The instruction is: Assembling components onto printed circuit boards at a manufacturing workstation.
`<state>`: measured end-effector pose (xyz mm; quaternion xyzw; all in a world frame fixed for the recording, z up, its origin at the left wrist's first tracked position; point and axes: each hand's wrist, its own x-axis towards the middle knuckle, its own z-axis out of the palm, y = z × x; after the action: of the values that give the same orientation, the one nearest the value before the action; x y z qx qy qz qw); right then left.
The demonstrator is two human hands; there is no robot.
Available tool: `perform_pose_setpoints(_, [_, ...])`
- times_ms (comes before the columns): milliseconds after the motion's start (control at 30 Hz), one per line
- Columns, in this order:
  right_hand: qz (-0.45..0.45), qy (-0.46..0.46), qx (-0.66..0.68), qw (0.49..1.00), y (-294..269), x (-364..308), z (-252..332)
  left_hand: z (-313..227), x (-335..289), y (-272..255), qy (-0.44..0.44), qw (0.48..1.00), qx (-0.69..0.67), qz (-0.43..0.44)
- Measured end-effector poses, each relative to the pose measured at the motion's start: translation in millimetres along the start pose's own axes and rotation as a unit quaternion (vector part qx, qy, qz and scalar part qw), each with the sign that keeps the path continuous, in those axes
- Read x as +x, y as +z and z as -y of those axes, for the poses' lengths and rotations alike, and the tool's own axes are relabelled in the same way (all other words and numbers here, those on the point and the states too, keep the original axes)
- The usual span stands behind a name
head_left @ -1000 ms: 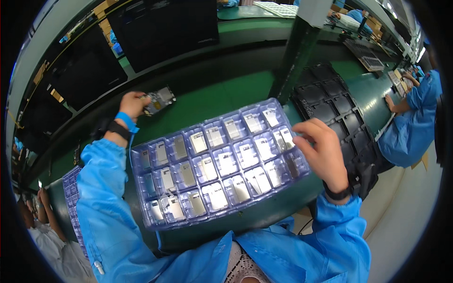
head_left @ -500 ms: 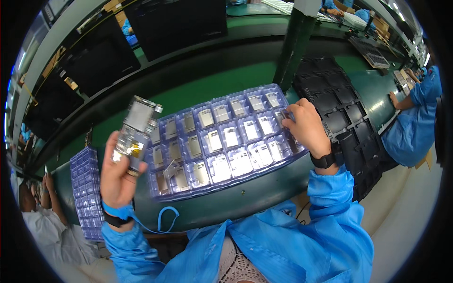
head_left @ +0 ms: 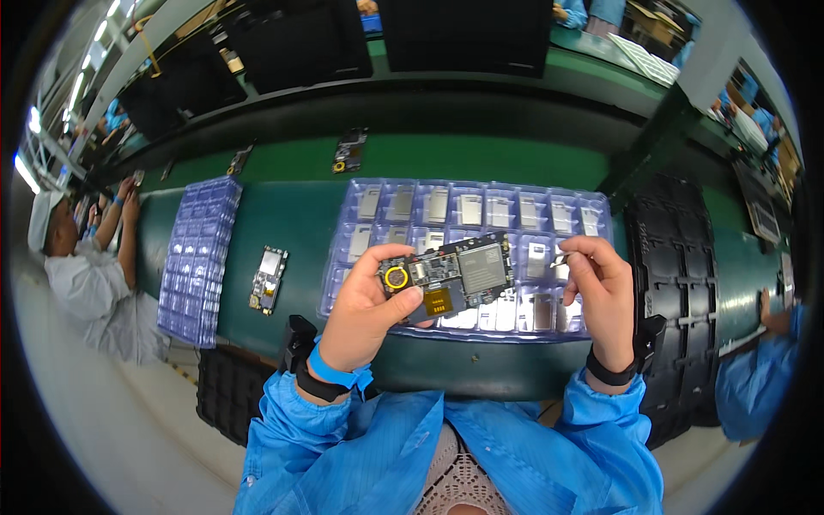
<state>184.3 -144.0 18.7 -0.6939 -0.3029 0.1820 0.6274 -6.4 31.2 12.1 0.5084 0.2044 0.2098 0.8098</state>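
My left hand (head_left: 365,300) grips one end of a circuit board (head_left: 485,269) and keeps it tilted above the near part of the tray. The board has a broad silver shield, a yellow ring and a gold-coloured patch. To its right, my right hand (head_left: 605,287) pinches a small shiny metal piece (head_left: 560,259) between thumb and forefinger; its exact shape is hard to make out. Under both hands lies a clear bluish plastic tray (head_left: 330,296), its pockets holding flat silver metal plates (head_left: 470,209). The board and my hands hide some pockets.
Another circuit board (head_left: 269,279) lies left of the tray, beside a stack of plastic trays (head_left: 199,262). A further board (head_left: 349,150) rests on the green strip behind. Black trays (head_left: 678,283) and a post (head_left: 652,142) stand at right. Co-workers sit on both sides.
The view has swung left. My left hand has brought the board in over the tray. My right hand has lifted from the tray's right end with the small metal piece, and the hands are closer together.
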Motion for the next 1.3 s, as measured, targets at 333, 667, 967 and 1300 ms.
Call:
perform_pose_setpoints(333, [0.105, 0.111, 0.162, 0.975, 2.5, 5.0, -20.0, 8.2, -3.7, -8.6, -0.014, 0.999, -0.018, 0.034])
perform_pose_setpoints(667, [-0.084, 0.047, 0.126, 0.987, 16.8, -8.3, -0.3, 1.5, 1.8, -30.4, -0.058, 0.993, -0.040, 0.099])
perform_pose_setpoints(967, [-0.117, 0.061, 0.200, 0.971, 29.0, -35.1, 12.7, -3.8, 7.2, -29.8, -0.092, 0.982, -0.022, 0.162])
perform_pose_setpoints(1300, [-0.028, 0.099, 0.156, 0.982, 44.1, -38.6, 28.5, 4.5, -1.6, -24.1, -0.033, 0.989, -0.006, 0.147])
